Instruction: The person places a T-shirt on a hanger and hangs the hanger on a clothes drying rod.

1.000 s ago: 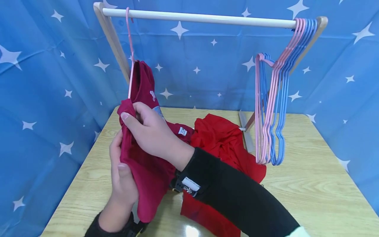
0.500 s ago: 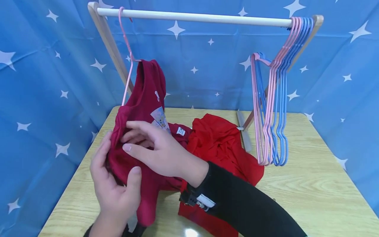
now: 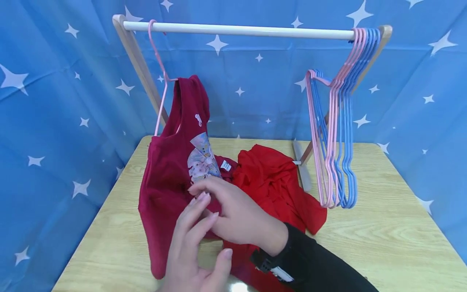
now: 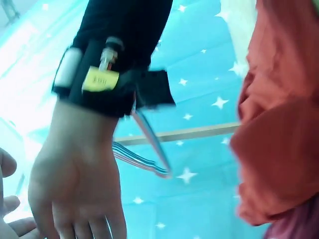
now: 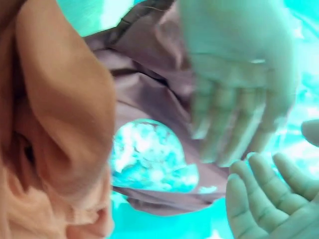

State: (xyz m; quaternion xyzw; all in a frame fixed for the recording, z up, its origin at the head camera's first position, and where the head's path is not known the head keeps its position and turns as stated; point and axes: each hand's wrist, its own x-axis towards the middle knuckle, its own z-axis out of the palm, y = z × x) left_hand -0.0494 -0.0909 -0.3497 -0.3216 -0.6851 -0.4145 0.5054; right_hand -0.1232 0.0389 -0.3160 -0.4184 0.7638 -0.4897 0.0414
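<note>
Hanging shirt (image 3: 166,174): only head view shows its hook (image 3: 153,45)

Maroon garment (image 3: 164,174) on pink hanger (image 3: 158,56), fingers (image 3: 189,217) in front

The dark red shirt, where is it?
In the head view, the dark red shirt hangs from a pink hanger near the left end of the white rail, left of the red cloth.

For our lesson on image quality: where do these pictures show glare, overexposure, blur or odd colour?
Head view: a white glare spot on the table; left wrist: left side washed out, yellow label blurred; right wrist: cyan cast, print on the maroon garment overexposed.
</note>
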